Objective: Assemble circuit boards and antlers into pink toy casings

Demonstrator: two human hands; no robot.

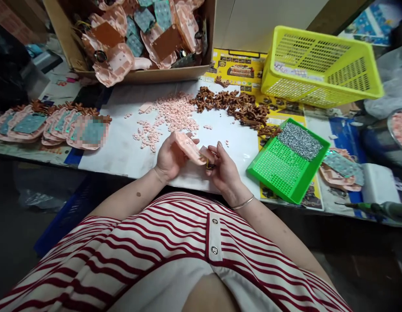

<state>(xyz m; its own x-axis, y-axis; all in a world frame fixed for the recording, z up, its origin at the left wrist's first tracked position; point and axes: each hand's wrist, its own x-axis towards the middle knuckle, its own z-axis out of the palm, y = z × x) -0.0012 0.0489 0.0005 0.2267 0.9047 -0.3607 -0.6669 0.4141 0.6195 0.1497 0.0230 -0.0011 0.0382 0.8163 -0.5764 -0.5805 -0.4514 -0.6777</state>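
Observation:
My left hand (171,159) is closed around a pink plastic shell (189,147), tilted above the white work surface. Close by on its right, my right hand (226,169) pinches a small flat piece (207,153) at the shell's end. Dark and yellow wires show below that piece; whether it is joined to the shell I cannot tell. Just beyond both hands lie a heap of small pink plastic pieces (174,112) and a heap of brown branch-shaped pieces (233,104).
A cardboard box (138,78) of pink shells and circuit boards stands behind. Filled shells (28,123) lie in a row at left. To the right are a green basket (272,160) of screws (300,141), a yellow basket (321,93), and an electric screwdriver (389,211).

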